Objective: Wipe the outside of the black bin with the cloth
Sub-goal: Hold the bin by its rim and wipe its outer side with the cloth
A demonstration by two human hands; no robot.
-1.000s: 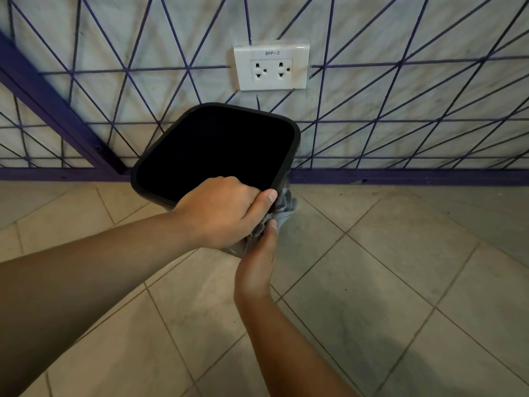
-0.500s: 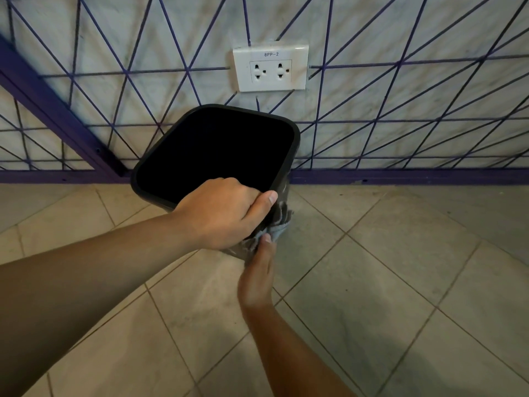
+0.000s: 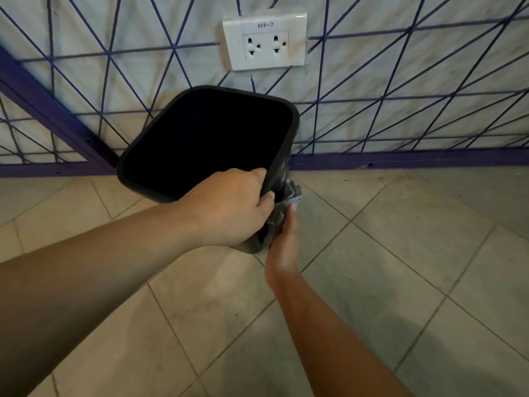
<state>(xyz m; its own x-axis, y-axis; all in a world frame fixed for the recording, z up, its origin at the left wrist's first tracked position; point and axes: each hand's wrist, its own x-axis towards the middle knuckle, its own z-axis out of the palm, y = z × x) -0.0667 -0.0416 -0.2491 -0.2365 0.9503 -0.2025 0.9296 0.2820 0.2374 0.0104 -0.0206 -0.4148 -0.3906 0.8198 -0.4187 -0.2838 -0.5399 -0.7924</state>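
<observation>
Bin status: black bin is tilted, open mouth facing up toward the camera, sitting over the tiled floor just in front of the wall with purple crossing lines. Left hand grips the near rim at the right corner, fingers curled over the edge into the bin, thumb outside against the side wall. Right hand is below and right of it, pressing a bunched grey cloth against the bin's outer right side; only one right fingertip shows at the cloth edge, rest of the fingers hidden behind the cloth and bin, so exact grip on it can't be read, but the hand is closed around the wad. Cloth touches the bin side, folds sticking out just past the left thumb. Bin base is hidden behind the left hand; can't tell whether it touches the floor. White double outlet labelled BPP-2 on the wall above the bin. Purple baseboard runs behind.
</observation>
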